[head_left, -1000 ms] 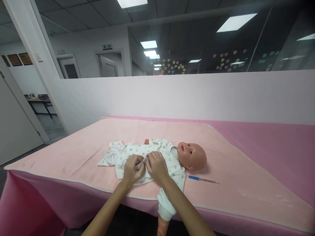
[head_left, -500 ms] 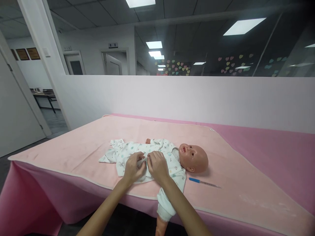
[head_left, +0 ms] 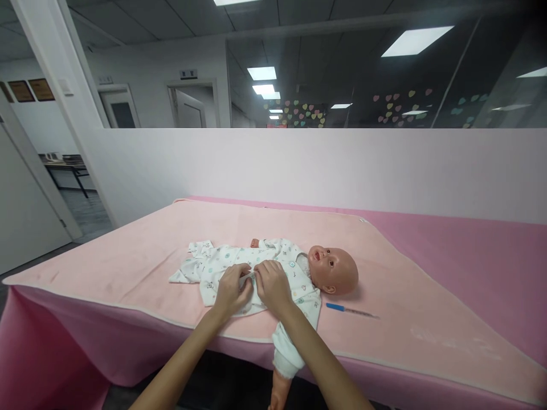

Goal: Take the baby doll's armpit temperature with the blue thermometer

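A baby doll lies on its back on the pink blanket, its head to the right. It wears a white patterned romper. At the belly, my left hand pinches the front of the romper between thumb and fingers. Close beside it, my right hand is also closed on the cloth, the fingertips of both hands nearly meeting. Whatever fastening lies between them is too small to make out. One doll arm hangs over the front edge with its white sleeve bunched up.
A thermometer with a blue end lies by the doll's head. The peach blanket covers most of the table, over a darker pink cloth. Behind stands a white half wall with glass above; a door is at left.
The camera view has shifted slightly. My hands stay at the doll's belly, with the cloth between the fingertips now lying a little lower.
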